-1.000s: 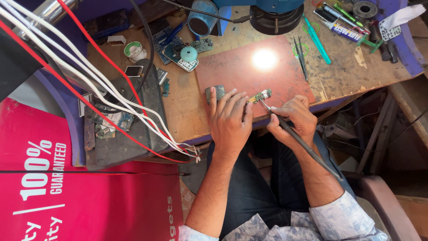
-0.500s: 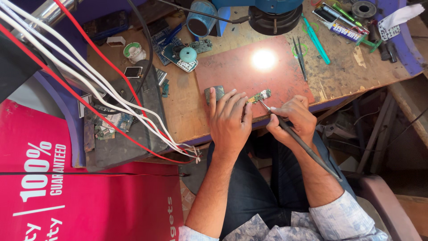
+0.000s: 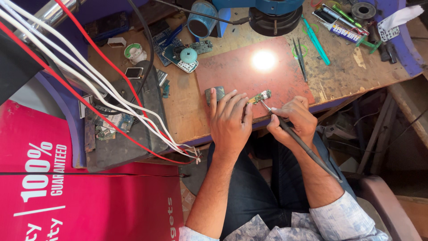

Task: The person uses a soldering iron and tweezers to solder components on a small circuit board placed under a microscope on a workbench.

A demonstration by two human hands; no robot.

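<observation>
A small green circuit board point(image 3: 260, 97) lies near the front edge of a reddish-brown work mat point(image 3: 240, 71) on the wooden bench. My left hand point(image 3: 229, 118) rests flat on the mat, its fingertips against the board's left end and next to a small grey block point(image 3: 214, 93). My right hand point(image 3: 294, 117) grips a thin black soldering iron point(image 3: 303, 145) like a pen. Its metal tip touches the board from the right. The iron's cord trails back over my right forearm.
A bright light spot point(image 3: 264, 60) falls on the mat under a blue microscope head point(image 3: 272, 15). Tweezers point(image 3: 299, 56), a teal tool point(image 3: 315, 40), tubes and boards litter the bench. White and red cables point(image 3: 89, 85) cross the left side. A pink banner point(image 3: 67, 192) stands lower left.
</observation>
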